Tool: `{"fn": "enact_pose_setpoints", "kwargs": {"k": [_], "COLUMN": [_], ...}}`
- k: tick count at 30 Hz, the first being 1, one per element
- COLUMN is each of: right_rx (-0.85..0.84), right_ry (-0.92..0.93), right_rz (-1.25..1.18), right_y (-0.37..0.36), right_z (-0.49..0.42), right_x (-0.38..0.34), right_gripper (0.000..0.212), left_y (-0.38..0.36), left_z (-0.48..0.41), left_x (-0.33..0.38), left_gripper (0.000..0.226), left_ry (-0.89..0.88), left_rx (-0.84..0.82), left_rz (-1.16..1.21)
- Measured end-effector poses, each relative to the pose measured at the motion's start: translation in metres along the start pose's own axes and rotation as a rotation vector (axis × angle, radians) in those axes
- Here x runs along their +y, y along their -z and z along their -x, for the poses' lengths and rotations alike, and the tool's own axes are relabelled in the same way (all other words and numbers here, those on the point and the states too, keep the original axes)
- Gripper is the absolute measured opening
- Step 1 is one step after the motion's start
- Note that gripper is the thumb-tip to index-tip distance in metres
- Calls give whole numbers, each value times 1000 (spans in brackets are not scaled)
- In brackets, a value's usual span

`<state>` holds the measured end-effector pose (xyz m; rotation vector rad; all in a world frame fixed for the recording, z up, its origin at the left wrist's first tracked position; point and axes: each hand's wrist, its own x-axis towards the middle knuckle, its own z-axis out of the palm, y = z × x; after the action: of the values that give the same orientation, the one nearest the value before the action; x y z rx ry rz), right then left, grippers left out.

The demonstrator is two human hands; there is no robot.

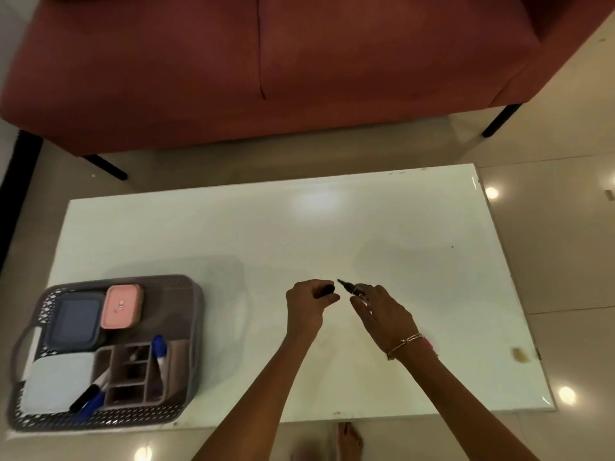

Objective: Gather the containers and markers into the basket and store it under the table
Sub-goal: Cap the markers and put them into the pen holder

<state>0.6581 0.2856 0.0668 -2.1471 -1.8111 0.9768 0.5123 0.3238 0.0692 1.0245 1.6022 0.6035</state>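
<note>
Black uncapped marker (pixel 347 287), pinched in the right hand (pixel 379 311), could stain the white counter (pixel 332 227) if the left hand (pixel 307 302), pinching its black cap (pixel 327 290), misaligns.

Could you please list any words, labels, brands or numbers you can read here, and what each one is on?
No text can be read in this view.
Pink container: a small white mark on the lid, too small and blurred to read.
Markers in the basket: no print can be made out.
Marker in the hands: nothing legible.
</note>
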Motion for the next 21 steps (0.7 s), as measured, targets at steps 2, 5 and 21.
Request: {"fn": "enact_pose_setpoints", "kwargs": {"k": [2, 5, 21], "right_rx": [6, 3, -296], "right_ry": [86, 161, 285], "right_rz": [170, 292, 261], "right_y": [-6, -17, -77], "right_z": [8, 16, 44], "right_x": [-16, -39, -155], "right_gripper": [37, 37, 36], "left_y": [24, 55, 180], "left_z": [5, 14, 61], "left_x": [-4, -10, -62], "left_gripper": [27, 27, 39], "left_ry": [-47, -93, -420], "left_rx": [13, 31, -128], "left_rz": [-59, -118, -917]}}
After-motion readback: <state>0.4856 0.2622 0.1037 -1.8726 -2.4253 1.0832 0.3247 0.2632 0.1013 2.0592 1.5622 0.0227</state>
